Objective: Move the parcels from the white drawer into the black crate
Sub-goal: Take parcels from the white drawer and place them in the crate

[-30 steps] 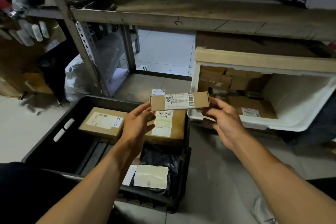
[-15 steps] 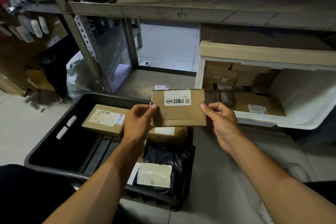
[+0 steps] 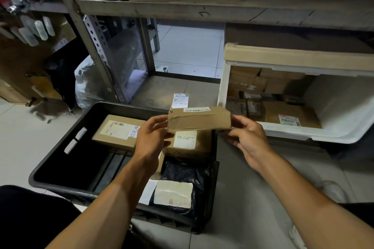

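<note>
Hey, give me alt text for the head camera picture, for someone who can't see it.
Two bare hands, left hand and right hand, hold a small brown parcel by its ends above a black crate that already contains several parcels. To the right, a white drawer still holds more boxes, under a metal shelf.

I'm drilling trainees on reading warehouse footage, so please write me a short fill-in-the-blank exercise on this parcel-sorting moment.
1. The small brown parcel is held by ____ hands, the left hand at one end and the right hand at the other.
2. The held parcel hovers over the ____ crate.
3. More cardboard parcels lie in the ____ drawer.
4. The black bag in the crate carries a ____ label.

Missing words: both; black; white; white
</note>
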Available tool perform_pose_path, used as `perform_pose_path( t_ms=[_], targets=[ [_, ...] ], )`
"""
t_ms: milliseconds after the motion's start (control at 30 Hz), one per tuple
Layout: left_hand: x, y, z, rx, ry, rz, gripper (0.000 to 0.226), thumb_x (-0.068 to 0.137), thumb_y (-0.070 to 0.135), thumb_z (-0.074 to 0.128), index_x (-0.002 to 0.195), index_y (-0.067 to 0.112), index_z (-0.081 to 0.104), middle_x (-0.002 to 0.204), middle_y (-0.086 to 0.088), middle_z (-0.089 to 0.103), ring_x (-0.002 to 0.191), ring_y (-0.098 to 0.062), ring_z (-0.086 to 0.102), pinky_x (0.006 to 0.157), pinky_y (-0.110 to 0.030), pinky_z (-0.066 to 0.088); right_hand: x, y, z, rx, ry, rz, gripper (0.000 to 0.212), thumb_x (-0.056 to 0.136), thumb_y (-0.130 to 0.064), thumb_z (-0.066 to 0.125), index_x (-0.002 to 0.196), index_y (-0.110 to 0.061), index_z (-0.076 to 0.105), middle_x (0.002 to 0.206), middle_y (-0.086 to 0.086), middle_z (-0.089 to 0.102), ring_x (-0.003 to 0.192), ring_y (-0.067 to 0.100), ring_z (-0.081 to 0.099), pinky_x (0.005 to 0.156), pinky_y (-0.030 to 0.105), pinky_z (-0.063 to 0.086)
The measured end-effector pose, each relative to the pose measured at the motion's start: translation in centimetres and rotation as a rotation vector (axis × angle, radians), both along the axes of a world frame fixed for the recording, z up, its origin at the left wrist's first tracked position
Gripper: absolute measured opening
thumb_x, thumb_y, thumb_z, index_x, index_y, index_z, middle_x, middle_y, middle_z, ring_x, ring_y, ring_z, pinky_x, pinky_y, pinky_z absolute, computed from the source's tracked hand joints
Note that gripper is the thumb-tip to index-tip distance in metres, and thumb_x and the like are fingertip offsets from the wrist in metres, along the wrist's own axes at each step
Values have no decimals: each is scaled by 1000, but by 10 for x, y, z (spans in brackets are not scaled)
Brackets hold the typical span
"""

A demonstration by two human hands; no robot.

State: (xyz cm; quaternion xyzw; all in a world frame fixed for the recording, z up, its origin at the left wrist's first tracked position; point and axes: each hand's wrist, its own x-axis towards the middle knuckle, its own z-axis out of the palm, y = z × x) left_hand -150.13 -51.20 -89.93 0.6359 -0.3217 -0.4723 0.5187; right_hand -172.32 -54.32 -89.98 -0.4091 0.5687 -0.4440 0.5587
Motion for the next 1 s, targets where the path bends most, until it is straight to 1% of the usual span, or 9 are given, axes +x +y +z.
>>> perform_pose_path(
  t_ms=[100,233,300,400,567,700,800,933,1000],
  targets=[
    [-2,1,0,-9,13,-10,35,98,-5,49,116,19,67,98,-3,73,83,-19,64,74,-33,51,-2,1,-3,-5,25,17,31,92,2,63,100,-28,70,107,4,74,105,25,67,86,38,53],
    [-3,1,-1,-22,0,-6,28,98,4,58,118,20,68,97,1,72,89,-17,62,79,-34,49,-4,-1,-8,-9,36,-5,11,91,-14,72,98,-23,72,101,4,73,90,17,64,76,32,52],
    [-4,1,-1,-18,-5,-7,25,96,10,63,117,21,69,102,1,74,98,-17,64,86,-37,49,-4,-1,-8,-15,45,-21,2,90,-21,74,91,-21,72,96,5,73,89,17,64,77,33,53],
    [-3,1,-3,-14,-19,12,18,94,17,67,111,20,71,109,-2,74,108,-21,66,95,-43,51,-2,0,-7,-8,36,-24,13,90,-25,74,82,-17,68,98,9,77,101,26,71,91,43,55],
    [-4,1,-4,-1,-36,19,19,94,24,68,111,17,71,113,-3,73,111,-24,66,103,-54,49,1,1,-7,36,-23,-30,13,92,-23,71,86,-14,63,94,9,77,99,26,72,95,46,55],
    [-2,2,-6,13,-30,26,13,95,24,66,107,21,70,113,-4,72,111,-23,66,104,-54,48,4,-2,-10,73,-29,-18,7,92,-9,68,96,-13,63,97,11,75,94,24,69,90,44,55],
    [2,2,-10,19,-26,26,15,96,23,65,110,20,69,112,-5,72,109,-23,67,99,-50,53,8,-3,-14,97,-18,3,12,92,-4,66,100,-12,63,97,10,74,90,23,67,84,38,53],
    [7,5,-16,40,-23,-1,26,97,21,63,122,13,67,116,-9,70,109,-23,67,89,-38,58,15,0,-24,124,42,38,12,92,-2,67,99,-12,65,81,-2,75,75,10,70,69,25,56],
    [11,6,-20,62,-28,-16,30,97,20,63,126,11,66,118,-10,70,110,-25,67,91,-39,58,19,0,-31,145,63,50,14,92,-2,67,103,-10,66,89,3,75,74,8,70,62,20,54]
  ],
)
